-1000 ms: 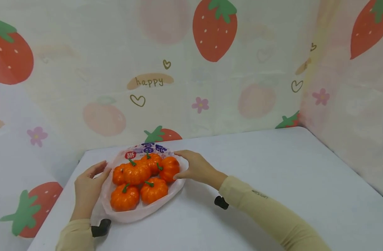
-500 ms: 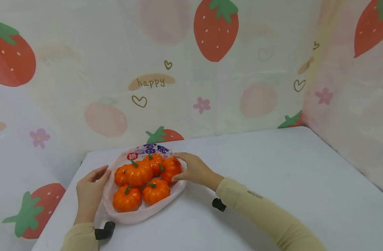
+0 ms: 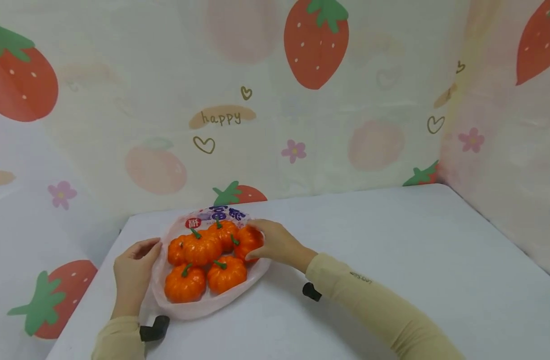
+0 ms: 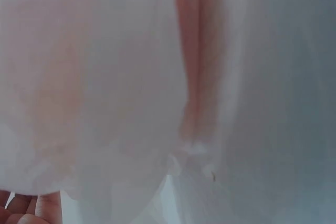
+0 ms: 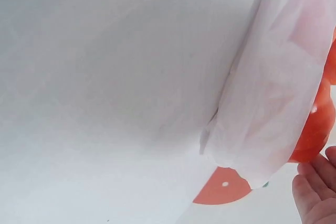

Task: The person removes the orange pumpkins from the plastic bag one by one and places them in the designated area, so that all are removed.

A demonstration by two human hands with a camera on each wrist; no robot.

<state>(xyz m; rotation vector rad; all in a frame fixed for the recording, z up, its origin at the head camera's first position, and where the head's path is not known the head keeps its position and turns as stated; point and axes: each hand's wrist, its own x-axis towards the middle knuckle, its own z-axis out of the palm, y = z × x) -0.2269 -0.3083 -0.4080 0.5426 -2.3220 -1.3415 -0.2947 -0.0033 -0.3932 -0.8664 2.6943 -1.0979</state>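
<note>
Several small orange toy pumpkins with green stems, such as the front-left one (image 3: 185, 285), lie in an open pinkish plastic bag (image 3: 198, 312) with its rim turned down. At the bag's left rim, my left hand (image 3: 133, 272) pinches the plastic between thumb and fingers; part of that hand also appears low in the left wrist view. On the far side from it, my right hand (image 3: 281, 245) reaches over the rim, thumb and fingers around the rightmost pumpkin (image 3: 248, 242). In the right wrist view its fingers (image 5: 317, 174) touch a pumpkin (image 5: 315, 135).
A white table (image 3: 369, 250) carries the bag near its back left. Strawberry-printed cloth (image 3: 315, 45) hangs close behind and along both sides. Black wrist-worn pieces (image 3: 154, 328) stick out beside the sleeves.
My right thumb and fingers have moved slightly left, farther onto the rightmost pumpkin. My left fingertips have drawn together at the bag's rim. The whole view has shifted a little.
</note>
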